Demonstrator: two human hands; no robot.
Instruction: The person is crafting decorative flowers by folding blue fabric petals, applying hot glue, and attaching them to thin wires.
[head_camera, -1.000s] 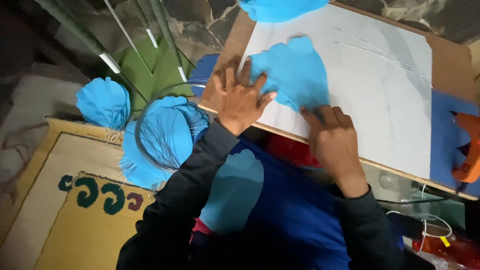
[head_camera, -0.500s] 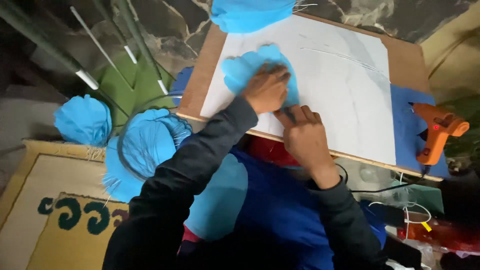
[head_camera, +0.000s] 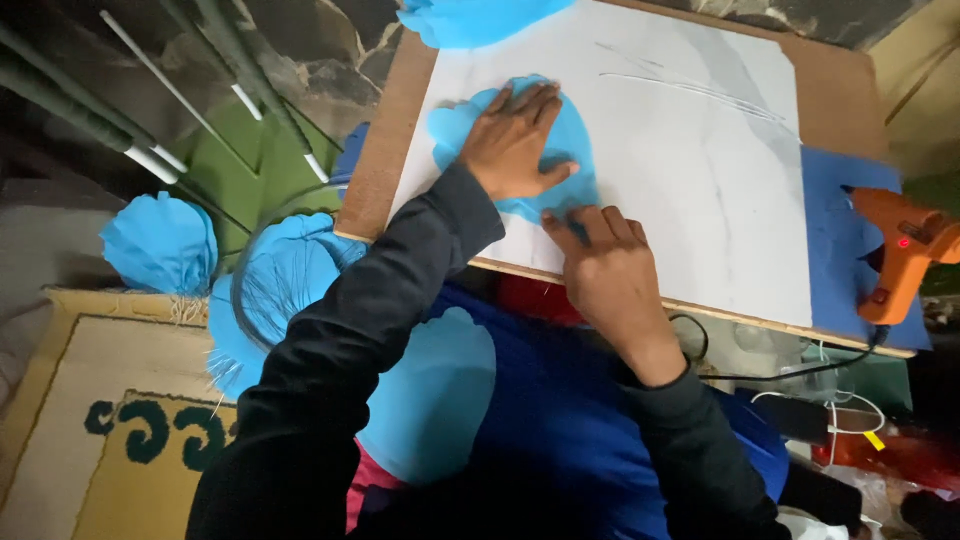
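1. Left hand (head_camera: 515, 145): palm down, fingers spread wide and flat, pressing on a blue scalloped paper petal (head_camera: 560, 135). The black-sleeved forearm runs up to it from the lower left. It grips nothing.
2. Right hand (head_camera: 612, 278): palm down, knuckles bent, fingers close together, their tips pressed on the near lower edge of the petal, just beside the left thumb. The wrist angles back toward the body. It encloses nothing.
3. Blue scalloped paper petal: lies flat under both sets of fingers, on a white marbled sheet (head_camera: 690, 180).
4. White marbled sheet: covers a brown board (head_camera: 385, 160) that serves as the worktop; bare sheet stretches well beyond the fingers on the right hand's side.
5. Orange glue gun (head_camera: 900, 255): well apart from the right fingers, at the board's far right edge, resting on a blue paper sheet (head_camera: 835, 230).
6. Blue paper flowers (head_camera: 160, 245): off the board, well apart from the left fingers, beside a patterned rug (head_camera: 110, 420).
7. Another blue paper piece (head_camera: 470, 20): beyond the left fingertips, at the board's top edge.
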